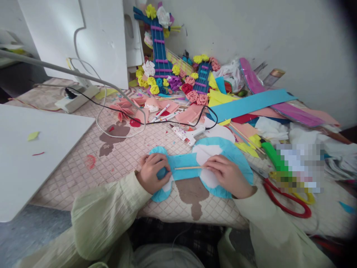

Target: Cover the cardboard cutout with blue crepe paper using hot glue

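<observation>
A blue crepe-paper craft piece lies flat on the table, with a small rounded end, a narrow middle strip and a large rounded end showing white patches. My left hand is closed over the small end, its fingers curled round a darker blue part that they partly hide. Between the fingers of my right hand is a thin wooden stick, lying along the middle strip. That hand rests over the large end.
A white glue gun with a black cord lies just beyond the craft piece. Red-handled scissors are at right. Blue paper guitars with paper flowers stand behind. A white board covers the left; a power strip sits behind it.
</observation>
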`<state>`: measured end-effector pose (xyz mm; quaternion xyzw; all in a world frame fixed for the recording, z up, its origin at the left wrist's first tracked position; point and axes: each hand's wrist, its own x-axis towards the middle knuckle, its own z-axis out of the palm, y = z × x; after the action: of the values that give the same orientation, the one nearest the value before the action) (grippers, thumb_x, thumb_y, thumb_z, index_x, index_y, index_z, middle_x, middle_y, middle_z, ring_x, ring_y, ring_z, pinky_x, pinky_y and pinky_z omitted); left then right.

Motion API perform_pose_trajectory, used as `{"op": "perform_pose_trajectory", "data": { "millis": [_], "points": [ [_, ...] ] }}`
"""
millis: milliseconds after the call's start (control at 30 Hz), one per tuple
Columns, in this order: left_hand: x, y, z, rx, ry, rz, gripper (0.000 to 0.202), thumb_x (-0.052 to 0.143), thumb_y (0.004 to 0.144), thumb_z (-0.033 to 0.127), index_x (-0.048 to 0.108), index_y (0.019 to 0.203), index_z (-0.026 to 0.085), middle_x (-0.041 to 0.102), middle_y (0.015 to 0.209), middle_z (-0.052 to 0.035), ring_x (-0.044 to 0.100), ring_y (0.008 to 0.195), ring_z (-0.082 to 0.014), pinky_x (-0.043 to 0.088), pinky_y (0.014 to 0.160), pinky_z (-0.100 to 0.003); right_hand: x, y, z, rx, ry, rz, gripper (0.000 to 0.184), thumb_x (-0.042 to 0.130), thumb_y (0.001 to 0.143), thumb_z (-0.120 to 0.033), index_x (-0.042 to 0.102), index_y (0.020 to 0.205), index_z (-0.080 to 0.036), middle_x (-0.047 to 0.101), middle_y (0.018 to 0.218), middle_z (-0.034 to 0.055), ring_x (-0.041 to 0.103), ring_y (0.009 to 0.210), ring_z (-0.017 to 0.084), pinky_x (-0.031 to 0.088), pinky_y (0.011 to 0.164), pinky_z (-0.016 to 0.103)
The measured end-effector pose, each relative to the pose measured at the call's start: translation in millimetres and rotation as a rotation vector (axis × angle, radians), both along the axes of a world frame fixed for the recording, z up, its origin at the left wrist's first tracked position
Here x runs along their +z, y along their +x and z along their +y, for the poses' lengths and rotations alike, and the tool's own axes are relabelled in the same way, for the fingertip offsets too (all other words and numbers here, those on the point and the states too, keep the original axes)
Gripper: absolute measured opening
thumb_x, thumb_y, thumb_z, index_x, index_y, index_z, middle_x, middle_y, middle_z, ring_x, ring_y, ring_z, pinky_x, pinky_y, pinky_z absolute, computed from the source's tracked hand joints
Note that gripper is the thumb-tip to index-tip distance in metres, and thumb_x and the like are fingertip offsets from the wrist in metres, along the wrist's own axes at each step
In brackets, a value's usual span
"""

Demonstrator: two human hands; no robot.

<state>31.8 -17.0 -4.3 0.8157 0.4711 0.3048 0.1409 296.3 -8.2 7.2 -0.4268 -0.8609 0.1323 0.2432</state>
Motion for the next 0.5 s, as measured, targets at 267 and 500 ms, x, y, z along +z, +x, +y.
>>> {"op": "perform_pose_trajectory", "data": {
  "millis": [267,500],
  "points": [
    [0.4,0.0,-0.2,0.0,0.005,0.029,0.006,0.055,0.071,0.024,0.059,0.069,0.02,0.063,0.086,-0.0025,0.056,0.09,-0.0226,0.029,0.083,-0.042,2.9,-3.2,-1.9,0.001,0.008,-0.002,0.018,0.046,0.086,-0.012,0.062,0.087,-0.018,0.06,0.086,0.0048,0.053,0.084,0.018,0.046,0.075,0.034],
    [0.6,0.0,-0.1,-0.003,-0.005,0.019,0.006,0.055,0.07,0.024,0.059,0.069,0.019,0.063,0.086,-0.0025,0.056,0.09,-0.0223,0.03,0.083,-0.041,3.4,1.9,-3.5,-0.046,0.024,-0.002,0.018,0.046,0.085,-0.012,0.062,0.088,-0.018,0.061,0.088,0.0054,0.054,0.084,0.018,0.047,0.075,0.034]
  ]
}}
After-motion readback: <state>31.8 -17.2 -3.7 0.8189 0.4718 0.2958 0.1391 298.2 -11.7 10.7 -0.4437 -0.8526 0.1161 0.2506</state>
